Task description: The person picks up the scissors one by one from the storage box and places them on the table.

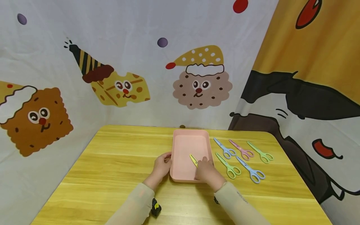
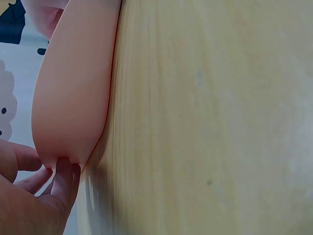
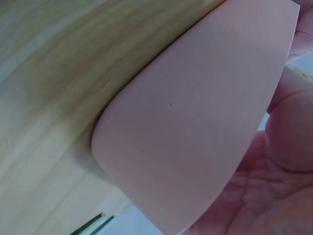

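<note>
A shallow pink tray (image 1: pixel 187 142) lies on the table. My left hand (image 1: pixel 161 167) holds it at the left side; the left wrist view shows the fingers (image 2: pixel 62 178) against the outer wall of the tray (image 2: pixel 78 83). My right hand (image 1: pixel 209 173) reaches over the tray's front right part and grips a pair of yellow scissors (image 1: pixel 193 159) inside it. The blades show, pointing away from me to the left; the handles are hidden under the hand. In the right wrist view, the tray wall (image 3: pixel 190 117) blocks most of the fingers.
Right of the tray lie several scissors: blue scissors (image 1: pixel 227 152) and pink scissors (image 1: pixel 244 153) at the back, green scissors (image 1: pixel 263 155) beyond them, and nearer green scissors (image 1: pixel 231 170) beside larger blue scissors (image 1: pixel 253 173). A printed cloth (image 1: pixel 157 112) hangs behind the wooden table (image 1: pixel 126 150).
</note>
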A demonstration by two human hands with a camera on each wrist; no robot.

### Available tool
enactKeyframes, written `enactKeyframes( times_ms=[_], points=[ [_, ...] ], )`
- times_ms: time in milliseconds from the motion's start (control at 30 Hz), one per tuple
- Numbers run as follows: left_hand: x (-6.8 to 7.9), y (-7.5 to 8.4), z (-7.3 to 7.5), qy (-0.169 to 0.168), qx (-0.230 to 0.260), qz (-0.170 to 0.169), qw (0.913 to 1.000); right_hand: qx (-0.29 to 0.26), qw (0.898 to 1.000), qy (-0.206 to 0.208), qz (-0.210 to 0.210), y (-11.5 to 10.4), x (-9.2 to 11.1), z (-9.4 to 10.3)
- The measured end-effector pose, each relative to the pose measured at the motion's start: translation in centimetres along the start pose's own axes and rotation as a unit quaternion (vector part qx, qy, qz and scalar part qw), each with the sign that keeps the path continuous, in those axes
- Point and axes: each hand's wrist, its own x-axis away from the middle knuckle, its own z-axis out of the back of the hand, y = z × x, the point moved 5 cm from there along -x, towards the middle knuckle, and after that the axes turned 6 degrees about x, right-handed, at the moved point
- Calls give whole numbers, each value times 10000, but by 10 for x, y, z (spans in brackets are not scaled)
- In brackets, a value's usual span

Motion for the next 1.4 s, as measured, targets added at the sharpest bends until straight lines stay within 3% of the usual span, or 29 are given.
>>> enactKeyframes(
  times_ms=[133, 367, 533, 867, 1400],
  points=[
    [0, -1, 0, -7, -5, -16, 10000, 126, 9998, -61, 160, -1, 0, 1],
    [0, -1, 0, 12, 35, 29, 10000, -419, 9975, -47, 575, -1, 8, 10],
    [0, -1, 0, 44, -6, 50, 10000, -291, 9960, -127, 836, -3, 11, 13],
    [-1, -1, 0, 87, -107, -4, 9999, -111, 9970, -349, 677, -1, 13, 20],
    [0, -1, 0, 23, -6, -27, 10000, -488, 9933, 109, 1043, 9, 0, 10]
  ],
)
